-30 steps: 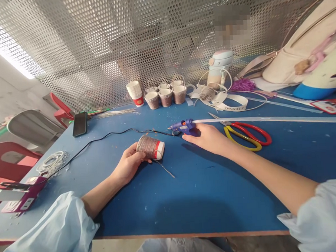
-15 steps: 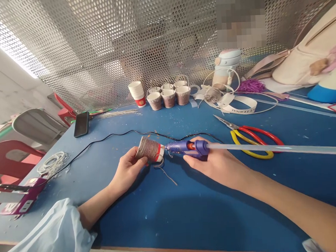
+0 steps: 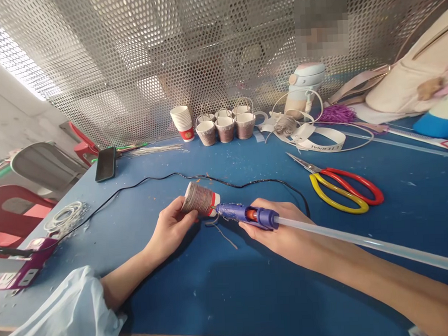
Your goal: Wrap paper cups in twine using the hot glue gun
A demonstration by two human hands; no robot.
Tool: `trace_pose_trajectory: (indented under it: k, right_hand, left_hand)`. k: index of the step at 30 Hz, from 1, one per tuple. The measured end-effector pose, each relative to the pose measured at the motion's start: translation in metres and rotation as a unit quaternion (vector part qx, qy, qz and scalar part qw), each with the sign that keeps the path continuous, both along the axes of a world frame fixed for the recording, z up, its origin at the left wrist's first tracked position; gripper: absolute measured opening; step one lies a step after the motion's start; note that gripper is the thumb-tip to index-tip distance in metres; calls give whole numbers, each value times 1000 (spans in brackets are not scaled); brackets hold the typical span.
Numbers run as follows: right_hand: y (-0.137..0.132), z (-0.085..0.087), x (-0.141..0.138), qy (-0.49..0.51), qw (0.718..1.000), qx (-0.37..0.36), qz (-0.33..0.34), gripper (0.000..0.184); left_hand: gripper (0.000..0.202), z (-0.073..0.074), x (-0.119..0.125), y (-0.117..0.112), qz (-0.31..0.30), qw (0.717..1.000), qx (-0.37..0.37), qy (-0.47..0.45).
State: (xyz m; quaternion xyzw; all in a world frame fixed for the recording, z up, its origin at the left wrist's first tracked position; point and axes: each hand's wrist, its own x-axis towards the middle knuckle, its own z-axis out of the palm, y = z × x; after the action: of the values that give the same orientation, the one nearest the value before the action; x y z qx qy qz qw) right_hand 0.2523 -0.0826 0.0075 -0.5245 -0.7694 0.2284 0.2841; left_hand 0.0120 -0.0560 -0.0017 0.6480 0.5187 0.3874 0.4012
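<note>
My left hand (image 3: 173, 223) is closed around a paper cup (image 3: 198, 199) lying on its side, most of it wrapped in brown-grey twine. A red and white band of the cup shows at its right end, and a loose tail of twine (image 3: 227, 237) hangs from there onto the table. In my right hand (image 3: 276, 230) is a blue hot glue gun (image 3: 233, 212), its nozzle at the cup's red band. A long clear glue stick (image 3: 342, 239) juts out of its back over my forearm.
Red-and-yellow-handled scissors (image 3: 338, 185) lie to the right. Behind stand stacked paper cups (image 3: 182, 121), several twine-wrapped little baskets (image 3: 225, 129), ribbon (image 3: 319, 136) and a bottle (image 3: 304, 87). A black cord (image 3: 150, 178) crosses the blue table; a phone (image 3: 105, 164) and purple power strip (image 3: 33, 263) lie left.
The glue gun's nozzle has moved down and left onto the cup's red band, and its rear has tipped lower, the glue stick now slanting downward to the right. The left hand still holds the cup.
</note>
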Motion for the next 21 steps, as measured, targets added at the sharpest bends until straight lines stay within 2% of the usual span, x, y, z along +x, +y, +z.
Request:
trace_pose_trajectory:
  k: [5,10,12,16,21]
  right_hand:
    - [-2,0,0,-4,1000,26,-5,17]
    - [-3,-4,1,-13,999,43,30,17]
    - [-2,-5,1,-17,998,48,24,16]
    - [-3,-2,2,-14,999,45,2,15]
    - [-6,1,1,-22,998,45,27,18]
  left_hand:
    - [14,0,0,0,0,1000,1,-3]
    - [11,-2,-2,0,-2,1000,10,5]
    - [10,-3,-3,0,-3,1000,14,7]
    - [9,-4,-5,1,-13,1000,14,1]
    - [7,-4,-5,1,-9,1000,13,-6]
